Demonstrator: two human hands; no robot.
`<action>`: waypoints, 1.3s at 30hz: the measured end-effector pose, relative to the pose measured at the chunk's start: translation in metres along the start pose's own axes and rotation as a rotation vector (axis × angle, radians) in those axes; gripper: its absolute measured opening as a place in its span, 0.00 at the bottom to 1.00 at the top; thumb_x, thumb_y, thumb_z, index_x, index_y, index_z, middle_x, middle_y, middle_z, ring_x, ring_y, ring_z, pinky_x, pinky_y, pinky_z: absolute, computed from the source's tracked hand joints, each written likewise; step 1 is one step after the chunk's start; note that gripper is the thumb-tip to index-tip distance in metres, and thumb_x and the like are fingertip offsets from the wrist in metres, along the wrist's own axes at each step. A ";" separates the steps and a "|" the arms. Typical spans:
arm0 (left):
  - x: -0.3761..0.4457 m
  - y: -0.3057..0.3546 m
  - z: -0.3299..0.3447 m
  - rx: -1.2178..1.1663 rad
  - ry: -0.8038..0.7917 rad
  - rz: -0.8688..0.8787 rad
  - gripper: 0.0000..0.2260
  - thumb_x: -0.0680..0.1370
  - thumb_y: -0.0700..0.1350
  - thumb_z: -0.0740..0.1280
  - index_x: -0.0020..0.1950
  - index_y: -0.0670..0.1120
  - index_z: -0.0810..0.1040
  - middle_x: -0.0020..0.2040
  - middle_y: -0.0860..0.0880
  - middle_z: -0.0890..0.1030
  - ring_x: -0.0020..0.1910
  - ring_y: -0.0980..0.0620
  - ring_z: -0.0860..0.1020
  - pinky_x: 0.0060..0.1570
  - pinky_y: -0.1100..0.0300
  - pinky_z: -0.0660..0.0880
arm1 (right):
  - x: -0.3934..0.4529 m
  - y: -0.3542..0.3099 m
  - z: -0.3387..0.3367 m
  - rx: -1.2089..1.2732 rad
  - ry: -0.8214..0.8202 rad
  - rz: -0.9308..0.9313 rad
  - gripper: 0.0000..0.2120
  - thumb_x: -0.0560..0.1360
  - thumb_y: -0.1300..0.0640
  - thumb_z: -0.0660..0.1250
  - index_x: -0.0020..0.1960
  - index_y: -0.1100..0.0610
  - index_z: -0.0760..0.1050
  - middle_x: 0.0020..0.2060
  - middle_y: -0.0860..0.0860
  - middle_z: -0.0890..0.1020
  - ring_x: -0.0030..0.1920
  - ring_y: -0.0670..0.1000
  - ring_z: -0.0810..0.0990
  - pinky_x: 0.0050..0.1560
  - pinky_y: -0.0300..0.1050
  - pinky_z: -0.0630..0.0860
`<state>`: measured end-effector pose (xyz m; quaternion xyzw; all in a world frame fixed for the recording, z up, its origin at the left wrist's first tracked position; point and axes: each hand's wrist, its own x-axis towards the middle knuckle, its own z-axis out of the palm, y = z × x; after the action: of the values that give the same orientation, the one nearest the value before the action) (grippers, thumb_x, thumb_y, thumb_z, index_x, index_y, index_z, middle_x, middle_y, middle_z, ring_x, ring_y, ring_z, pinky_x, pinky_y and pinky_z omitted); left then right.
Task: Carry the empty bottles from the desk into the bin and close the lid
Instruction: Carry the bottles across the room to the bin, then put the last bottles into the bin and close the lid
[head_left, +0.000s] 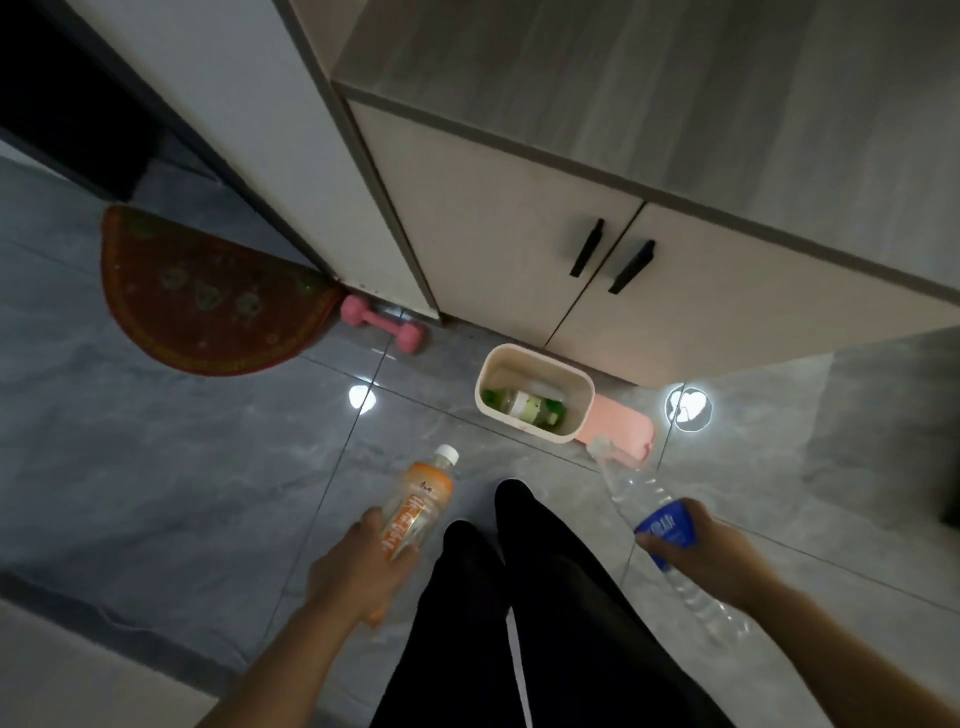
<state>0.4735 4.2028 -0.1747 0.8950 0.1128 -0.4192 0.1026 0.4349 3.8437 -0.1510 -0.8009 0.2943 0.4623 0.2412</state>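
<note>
Fingers (374, 525) around orange bottle (415, 509), clear bottle (670, 530)

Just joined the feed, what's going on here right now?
A person stands over a small cream open-topped bin on the grey tiled floor. The left hand grips an orange-labelled plastic bottle; the right hand grips a clear blue-labelled plastic bottle. A green-labelled bottle already lies inside. The pink lid lies beside the bin.

Black trousers (545, 623), white side stripe, bare forearms.
</note>
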 end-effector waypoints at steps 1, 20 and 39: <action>0.012 0.008 -0.002 0.034 -0.003 0.029 0.26 0.71 0.62 0.61 0.64 0.51 0.63 0.60 0.49 0.76 0.56 0.45 0.78 0.51 0.53 0.72 | 0.007 -0.007 0.001 0.013 0.003 -0.012 0.37 0.67 0.33 0.66 0.68 0.53 0.62 0.58 0.55 0.78 0.53 0.55 0.77 0.52 0.47 0.75; 0.280 0.120 0.042 0.648 0.013 0.648 0.29 0.71 0.57 0.66 0.67 0.46 0.64 0.62 0.44 0.75 0.60 0.44 0.75 0.52 0.51 0.73 | 0.164 -0.069 0.113 0.059 0.199 -0.002 0.40 0.65 0.27 0.59 0.71 0.44 0.53 0.60 0.48 0.77 0.54 0.51 0.79 0.50 0.47 0.79; 0.446 0.192 0.187 0.776 0.317 1.062 0.21 0.75 0.48 0.62 0.67 0.46 0.66 0.64 0.46 0.73 0.62 0.46 0.70 0.61 0.54 0.68 | 0.312 -0.028 0.157 -0.180 0.350 -0.173 0.42 0.64 0.24 0.53 0.71 0.42 0.47 0.63 0.45 0.75 0.56 0.48 0.79 0.50 0.44 0.78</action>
<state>0.6702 4.0191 -0.6199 0.8517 -0.4874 -0.1855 -0.0519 0.4855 3.8894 -0.4948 -0.9096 0.2193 0.3183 0.1525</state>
